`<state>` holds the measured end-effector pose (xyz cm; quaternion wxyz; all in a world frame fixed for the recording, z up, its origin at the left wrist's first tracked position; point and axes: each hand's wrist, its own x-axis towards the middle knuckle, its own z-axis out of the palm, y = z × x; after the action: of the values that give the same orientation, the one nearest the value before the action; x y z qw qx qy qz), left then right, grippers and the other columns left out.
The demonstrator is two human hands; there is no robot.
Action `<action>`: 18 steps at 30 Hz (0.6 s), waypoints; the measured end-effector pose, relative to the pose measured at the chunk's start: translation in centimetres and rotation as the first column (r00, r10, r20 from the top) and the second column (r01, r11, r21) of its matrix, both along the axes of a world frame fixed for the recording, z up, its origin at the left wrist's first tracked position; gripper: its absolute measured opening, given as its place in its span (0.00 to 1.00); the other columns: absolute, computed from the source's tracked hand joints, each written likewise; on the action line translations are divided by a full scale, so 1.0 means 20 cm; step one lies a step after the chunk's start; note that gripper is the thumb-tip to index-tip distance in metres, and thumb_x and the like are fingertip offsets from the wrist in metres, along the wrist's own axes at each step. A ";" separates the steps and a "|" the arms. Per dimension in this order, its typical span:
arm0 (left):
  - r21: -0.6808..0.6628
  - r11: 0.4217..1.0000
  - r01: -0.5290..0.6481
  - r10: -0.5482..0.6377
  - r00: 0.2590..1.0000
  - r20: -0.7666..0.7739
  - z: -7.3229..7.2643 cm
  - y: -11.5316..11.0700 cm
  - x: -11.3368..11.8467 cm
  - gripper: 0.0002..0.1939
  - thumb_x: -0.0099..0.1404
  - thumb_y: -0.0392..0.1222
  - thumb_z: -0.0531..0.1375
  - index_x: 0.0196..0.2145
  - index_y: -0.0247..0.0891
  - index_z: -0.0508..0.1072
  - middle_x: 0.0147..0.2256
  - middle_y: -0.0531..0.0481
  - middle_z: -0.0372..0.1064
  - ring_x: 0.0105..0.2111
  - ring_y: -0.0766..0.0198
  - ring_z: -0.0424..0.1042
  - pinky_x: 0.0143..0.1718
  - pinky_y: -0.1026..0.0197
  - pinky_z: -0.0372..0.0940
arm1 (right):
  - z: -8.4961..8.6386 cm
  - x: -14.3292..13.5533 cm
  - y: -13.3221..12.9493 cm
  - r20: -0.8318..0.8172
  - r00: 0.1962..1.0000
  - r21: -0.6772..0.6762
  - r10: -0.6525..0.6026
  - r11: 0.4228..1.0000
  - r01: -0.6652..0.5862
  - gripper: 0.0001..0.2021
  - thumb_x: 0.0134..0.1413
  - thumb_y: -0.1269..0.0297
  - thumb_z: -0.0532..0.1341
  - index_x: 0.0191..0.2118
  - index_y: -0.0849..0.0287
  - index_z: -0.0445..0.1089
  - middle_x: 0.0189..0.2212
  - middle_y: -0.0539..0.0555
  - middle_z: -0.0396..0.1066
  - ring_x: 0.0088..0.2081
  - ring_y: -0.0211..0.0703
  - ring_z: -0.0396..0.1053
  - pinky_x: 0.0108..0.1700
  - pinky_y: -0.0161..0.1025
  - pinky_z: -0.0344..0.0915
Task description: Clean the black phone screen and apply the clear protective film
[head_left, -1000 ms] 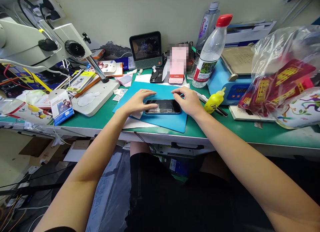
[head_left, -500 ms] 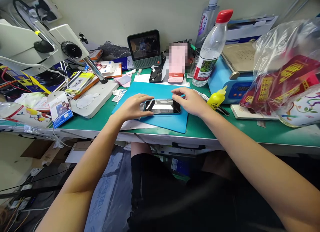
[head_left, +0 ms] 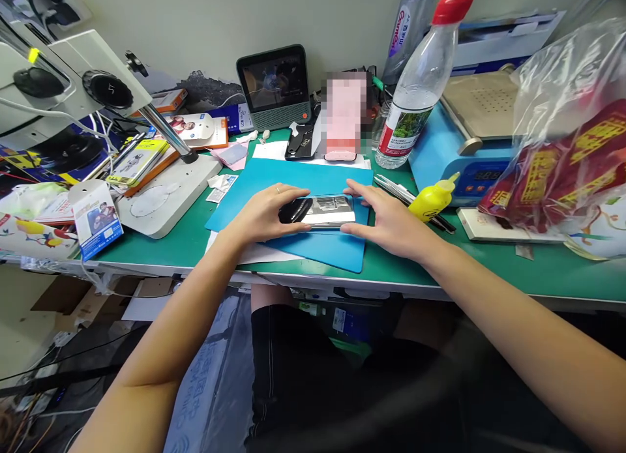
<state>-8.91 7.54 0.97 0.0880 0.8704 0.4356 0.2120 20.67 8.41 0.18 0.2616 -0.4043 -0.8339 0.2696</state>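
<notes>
A phone with a dark, glossy, reflecting face [head_left: 328, 210] lies lengthwise across the blue mat [head_left: 313, 173]. My left hand [head_left: 268, 213] grips its left end, thumb on the near edge and fingers along the far edge. At the right end, my right hand [head_left: 384, 219] has its thumb and fingers spread around the phone's corners; whether the fingertips touch it is hard to tell. A yellow squeeze bottle [head_left: 431, 199] lies just beyond my right hand, beside some thin tools [head_left: 396, 188].
A microscope stand [head_left: 161, 202] is at left. Behind the mat are a small display [head_left: 274, 87], a black phone [head_left: 299, 144] and a pink-screened phone [head_left: 342, 124]. A red-capped bottle [head_left: 411, 107], a blue heating device [head_left: 440, 160] and a plastic bag [head_left: 562, 146] stand right.
The view has shifted closer to the bench. My right hand's thumb and fingers have spread wider at the phone's right end. My left hand stays at the left end.
</notes>
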 end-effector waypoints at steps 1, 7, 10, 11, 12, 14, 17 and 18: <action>-0.010 1.000 0.002 -0.002 1.000 0.004 0.00 0.00 0.00 0.33 0.65 0.57 0.70 0.63 0.42 0.73 0.57 0.41 0.76 0.57 0.47 0.75 0.59 0.46 0.68 | 0.00 0.00 0.00 0.003 1.000 0.013 0.005 1.000 -0.005 0.43 0.57 0.52 0.68 0.75 0.53 0.56 0.65 0.62 0.71 0.64 0.64 0.68 0.65 0.65 0.66; -0.095 0.996 -0.004 0.006 1.000 0.013 0.01 -0.02 -0.03 0.40 0.62 0.59 0.73 0.67 0.44 0.68 0.62 0.41 0.72 0.61 0.46 0.71 0.62 0.44 0.65 | -0.02 0.01 0.01 0.031 0.999 0.045 -0.017 0.999 0.016 0.40 0.60 0.48 0.66 0.73 0.57 0.60 0.64 0.63 0.72 0.64 0.66 0.69 0.66 0.64 0.66; -0.145 0.989 -0.038 0.041 0.999 0.021 0.02 -0.03 -0.07 0.42 0.60 0.60 0.73 0.67 0.45 0.68 0.64 0.41 0.70 0.63 0.44 0.69 0.65 0.42 0.63 | -0.04 0.01 0.02 0.059 0.998 0.051 -0.028 0.998 0.025 0.39 0.60 0.46 0.65 0.73 0.56 0.60 0.63 0.62 0.73 0.65 0.67 0.68 0.66 0.66 0.65; -0.157 0.987 -0.046 0.050 0.998 0.024 0.02 -0.04 -0.09 0.41 0.61 0.60 0.73 0.67 0.45 0.69 0.64 0.42 0.70 0.63 0.44 0.69 0.65 0.42 0.63 | -0.04 0.01 0.02 0.068 0.997 0.055 -0.031 0.998 0.027 0.39 0.60 0.45 0.65 0.73 0.55 0.61 0.64 0.62 0.72 0.65 0.67 0.68 0.66 0.67 0.66; -0.163 0.985 -0.050 0.056 0.998 0.030 0.02 -0.04 -0.10 0.40 0.62 0.59 0.73 0.67 0.45 0.69 0.64 0.42 0.71 0.63 0.45 0.69 0.65 0.43 0.64 | -0.04 0.01 0.02 0.076 0.997 0.058 -0.034 0.998 0.029 0.39 0.60 0.45 0.65 0.73 0.54 0.61 0.64 0.62 0.72 0.65 0.67 0.68 0.66 0.67 0.66; -0.164 0.985 -0.046 0.056 0.997 0.051 0.01 -0.04 -0.11 0.38 0.63 0.57 0.72 0.66 0.45 0.69 0.63 0.42 0.72 0.63 0.46 0.70 0.64 0.45 0.65 | -0.05 0.01 0.02 0.087 0.996 0.068 -0.034 0.997 0.028 0.39 0.61 0.44 0.65 0.72 0.53 0.61 0.64 0.62 0.72 0.65 0.68 0.68 0.65 0.68 0.67; -0.164 0.986 -0.037 0.052 0.995 0.085 0.00 -0.04 -0.12 0.37 0.63 0.57 0.72 0.66 0.45 0.70 0.62 0.43 0.73 0.61 0.48 0.72 0.62 0.47 0.68 | -0.05 0.01 0.02 0.097 0.995 0.095 -0.025 0.995 0.016 0.37 0.61 0.44 0.64 0.72 0.51 0.61 0.64 0.61 0.72 0.64 0.68 0.69 0.64 0.68 0.68; -0.166 0.985 -0.040 0.055 0.994 0.090 0.00 -0.04 -0.12 0.37 0.63 0.56 0.72 0.66 0.46 0.70 0.62 0.43 0.73 0.61 0.48 0.72 0.62 0.47 0.68 | -0.05 0.01 0.02 0.102 0.995 0.104 -0.024 0.994 0.013 0.36 0.62 0.45 0.64 0.72 0.50 0.61 0.64 0.61 0.72 0.64 0.68 0.69 0.64 0.67 0.68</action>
<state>-11.25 6.81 0.93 0.1747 0.8385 0.4676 0.2183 20.77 8.83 -0.88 0.2414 -0.4113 -0.8552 0.2026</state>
